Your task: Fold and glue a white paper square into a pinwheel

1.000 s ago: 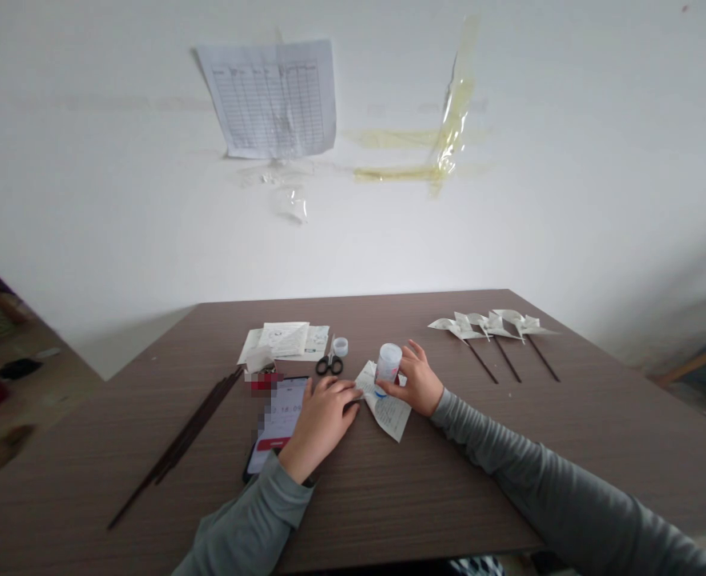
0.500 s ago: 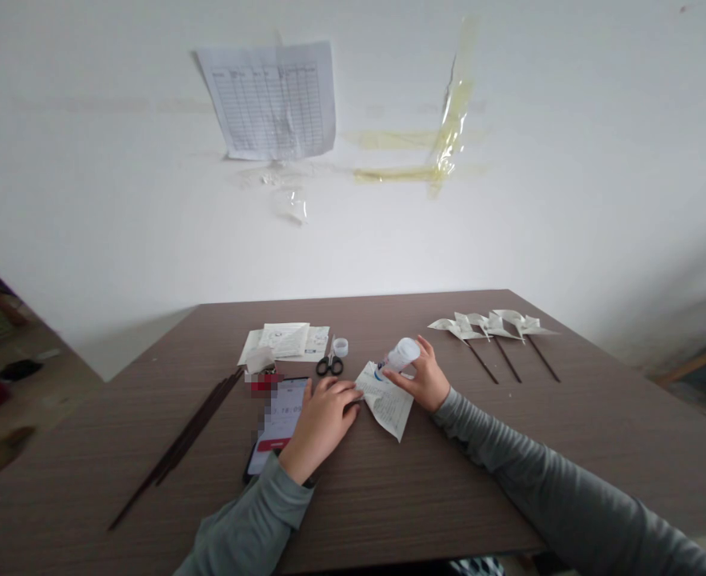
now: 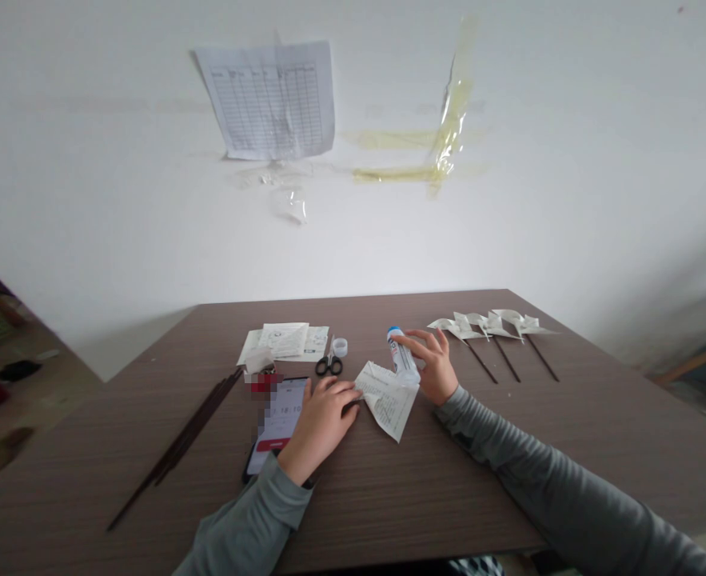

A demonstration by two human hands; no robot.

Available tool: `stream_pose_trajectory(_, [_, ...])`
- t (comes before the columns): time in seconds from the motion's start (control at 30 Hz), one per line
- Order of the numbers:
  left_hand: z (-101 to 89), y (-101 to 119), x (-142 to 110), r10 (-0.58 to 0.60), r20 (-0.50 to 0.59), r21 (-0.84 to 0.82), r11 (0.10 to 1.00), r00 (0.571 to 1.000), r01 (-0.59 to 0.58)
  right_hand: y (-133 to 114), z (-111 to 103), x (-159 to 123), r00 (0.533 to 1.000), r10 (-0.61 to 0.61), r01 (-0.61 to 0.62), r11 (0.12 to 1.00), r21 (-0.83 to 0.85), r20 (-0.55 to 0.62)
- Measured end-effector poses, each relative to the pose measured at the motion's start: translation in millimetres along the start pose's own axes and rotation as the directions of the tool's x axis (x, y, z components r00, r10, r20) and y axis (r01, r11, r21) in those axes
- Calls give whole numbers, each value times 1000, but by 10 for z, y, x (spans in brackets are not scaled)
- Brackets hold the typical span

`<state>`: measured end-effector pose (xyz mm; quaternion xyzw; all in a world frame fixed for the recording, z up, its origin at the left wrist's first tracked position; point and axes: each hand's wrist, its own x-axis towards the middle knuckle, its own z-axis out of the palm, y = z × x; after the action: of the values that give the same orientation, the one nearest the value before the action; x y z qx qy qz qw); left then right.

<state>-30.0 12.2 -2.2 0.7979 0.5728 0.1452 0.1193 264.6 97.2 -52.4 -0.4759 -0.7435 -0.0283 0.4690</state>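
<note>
Right hand (image 3: pixel 433 368) closed around white tube (image 3: pixel 401 354), blue end up, just beside folded paper (image 3: pixel 385 398); left hand (image 3: pixel 322 424) resting on phone (image 3: pixel 281 408), seemingly pinning paper's corner steady.

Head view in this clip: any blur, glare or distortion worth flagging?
Head view: light soft and even, no hard glare; the wood-grain table is stretched by wide-angle distortion; a pixelated patch covers part of the phone; the right hand looks fairly sharp.
</note>
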Motion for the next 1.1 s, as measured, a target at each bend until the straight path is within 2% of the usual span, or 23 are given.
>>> stream_pose_trajectory(0.17, [-34,39,-11,-22,0,-11,1000,1000,22,1,0,5,1000,21,-21,1000,4,16])
stream_pose_trajectory(0.37, [-5,-3,-12,-10,-33,-22,1000,999,9,115,-53,9,994,2,-6,999,35,114])
stream_pose_trajectory(0.53, [15,-37,-6,-5,-41,-17,1000,999,4,138,-32,0,996,-12,11,1000,11,86])
stream_pose_trajectory(0.7, [51,-88,1,3,-31,-26,1000,1000,-4,144,6,0,998,41,-43,997,61,39])
stream_pose_trajectory(0.83, [81,-132,5,35,-36,-9,999,999,-35,173,0,10,997,46,-52,994,91,61])
stream_pose_trajectory(1.1, [12,-32,-1,-14,-9,1,1000,1000,14,247,61,23,989,127,-134,986,100,72])
